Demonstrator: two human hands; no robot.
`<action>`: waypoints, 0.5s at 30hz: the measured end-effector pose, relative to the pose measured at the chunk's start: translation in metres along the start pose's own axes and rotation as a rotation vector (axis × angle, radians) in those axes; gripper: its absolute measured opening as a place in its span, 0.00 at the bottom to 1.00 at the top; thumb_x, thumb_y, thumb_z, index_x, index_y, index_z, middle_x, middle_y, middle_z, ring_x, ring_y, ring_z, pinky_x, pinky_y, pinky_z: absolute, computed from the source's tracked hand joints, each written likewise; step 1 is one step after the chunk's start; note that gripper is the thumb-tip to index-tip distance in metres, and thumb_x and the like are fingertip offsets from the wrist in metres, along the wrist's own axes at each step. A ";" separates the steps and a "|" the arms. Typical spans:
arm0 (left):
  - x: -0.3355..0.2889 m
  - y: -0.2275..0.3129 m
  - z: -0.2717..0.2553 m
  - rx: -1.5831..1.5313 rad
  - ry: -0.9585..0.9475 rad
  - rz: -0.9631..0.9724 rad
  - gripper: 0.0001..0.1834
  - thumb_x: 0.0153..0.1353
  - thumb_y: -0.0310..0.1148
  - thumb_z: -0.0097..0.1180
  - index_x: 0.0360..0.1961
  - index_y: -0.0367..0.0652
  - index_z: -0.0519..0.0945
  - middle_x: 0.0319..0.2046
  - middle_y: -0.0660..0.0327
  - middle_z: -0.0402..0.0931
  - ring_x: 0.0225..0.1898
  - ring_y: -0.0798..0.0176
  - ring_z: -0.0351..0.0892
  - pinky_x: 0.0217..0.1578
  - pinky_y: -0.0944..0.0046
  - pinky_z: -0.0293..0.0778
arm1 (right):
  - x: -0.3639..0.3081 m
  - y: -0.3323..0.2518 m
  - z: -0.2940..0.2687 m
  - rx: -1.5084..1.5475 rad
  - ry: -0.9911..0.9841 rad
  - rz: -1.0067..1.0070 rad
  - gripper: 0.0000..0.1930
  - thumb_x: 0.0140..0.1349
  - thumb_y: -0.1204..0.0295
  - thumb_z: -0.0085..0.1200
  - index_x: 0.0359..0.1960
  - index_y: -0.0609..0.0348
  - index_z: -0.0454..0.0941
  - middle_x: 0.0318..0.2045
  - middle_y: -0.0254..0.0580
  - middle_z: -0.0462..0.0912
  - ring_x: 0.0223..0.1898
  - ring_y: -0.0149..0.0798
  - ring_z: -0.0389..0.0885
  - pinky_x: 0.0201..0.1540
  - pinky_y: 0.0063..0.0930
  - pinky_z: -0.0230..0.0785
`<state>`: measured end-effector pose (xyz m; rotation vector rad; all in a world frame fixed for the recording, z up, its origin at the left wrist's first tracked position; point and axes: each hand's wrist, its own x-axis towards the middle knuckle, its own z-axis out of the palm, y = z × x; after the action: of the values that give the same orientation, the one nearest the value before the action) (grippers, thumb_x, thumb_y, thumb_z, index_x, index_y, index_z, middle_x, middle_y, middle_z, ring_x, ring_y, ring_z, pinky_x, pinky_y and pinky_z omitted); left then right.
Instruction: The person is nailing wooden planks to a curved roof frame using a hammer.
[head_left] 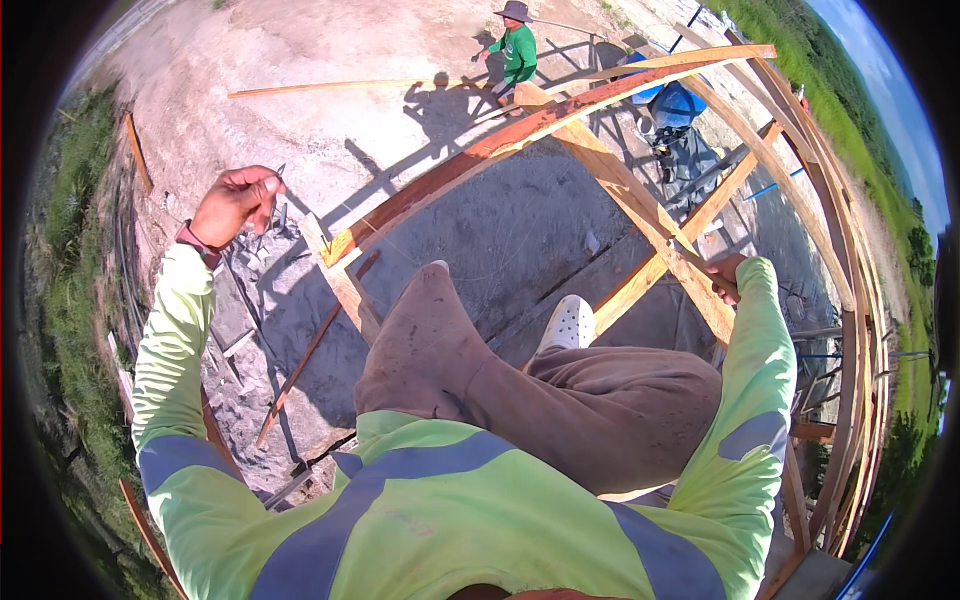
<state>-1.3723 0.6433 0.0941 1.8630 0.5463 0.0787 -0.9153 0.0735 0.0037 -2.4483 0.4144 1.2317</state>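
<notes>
My left hand [238, 207] is raised out to the left, fingers pinched together. A thin, dark, nail-like piece [281, 171] pokes out beside the thumb. Below and right of it is the end of a reddish wooden beam [440, 185], joined to a short upright board [345, 285]. On the right, my right hand [728, 278] is closed beside a slanted wooden board [640, 205]. Its fingers are partly hidden, and what they grip cannot be made out. My legs are bent between the timbers, with a white perforated shoe [568, 322] showing.
A curved timber frame [850, 300] runs along the right side, with a crossing brace [700, 215]. Far below, a person in a green top and hat [517, 55] is on the ground near a long board [350, 88]. Blue containers [675, 105] stand beyond the beam.
</notes>
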 end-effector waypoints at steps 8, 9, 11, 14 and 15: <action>0.030 -0.105 -0.211 0.126 1.084 -0.223 0.14 0.58 0.39 0.52 0.42 0.44 0.78 0.25 0.63 0.76 0.20 0.68 0.77 0.18 0.69 0.70 | 0.031 0.011 -0.009 0.051 0.003 -0.006 0.18 0.59 0.56 0.52 0.22 0.58 0.70 0.13 0.41 0.70 0.13 0.38 0.66 0.15 0.35 0.61; 0.036 -0.110 -0.185 0.226 0.983 -0.332 0.13 0.58 0.39 0.52 0.41 0.44 0.79 0.25 0.64 0.76 0.18 0.69 0.76 0.15 0.69 0.69 | 0.033 0.011 -0.010 -0.013 0.059 -0.018 0.18 0.59 0.56 0.52 0.22 0.58 0.69 0.13 0.41 0.70 0.13 0.39 0.66 0.15 0.35 0.61; 0.039 -0.147 -0.168 0.382 0.835 -0.371 0.14 0.58 0.40 0.52 0.40 0.43 0.79 0.23 0.65 0.75 0.17 0.69 0.75 0.15 0.70 0.67 | 0.037 0.006 -0.012 -0.024 0.025 0.016 0.17 0.59 0.57 0.51 0.22 0.58 0.69 0.14 0.41 0.70 0.12 0.38 0.66 0.14 0.35 0.61; 0.047 -0.205 -0.145 0.508 0.720 -0.427 0.13 0.56 0.39 0.54 0.36 0.41 0.81 0.22 0.62 0.77 0.18 0.67 0.76 0.21 0.66 0.72 | 0.042 -0.004 -0.011 -0.150 -0.019 0.032 0.17 0.60 0.57 0.50 0.24 0.58 0.69 0.14 0.40 0.70 0.12 0.37 0.66 0.14 0.34 0.62; 0.051 -0.210 -0.130 0.586 0.675 -0.492 0.15 0.56 0.41 0.54 0.38 0.44 0.81 0.29 0.57 0.81 0.26 0.61 0.81 0.34 0.62 0.75 | 0.044 0.002 -0.010 -0.083 0.018 -0.006 0.16 0.61 0.57 0.49 0.26 0.57 0.69 0.14 0.40 0.70 0.12 0.38 0.66 0.14 0.34 0.63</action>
<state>-1.4373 0.8321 -0.0601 2.1870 1.6207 0.2425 -0.8831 0.0633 -0.0270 -2.5302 0.3672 1.2489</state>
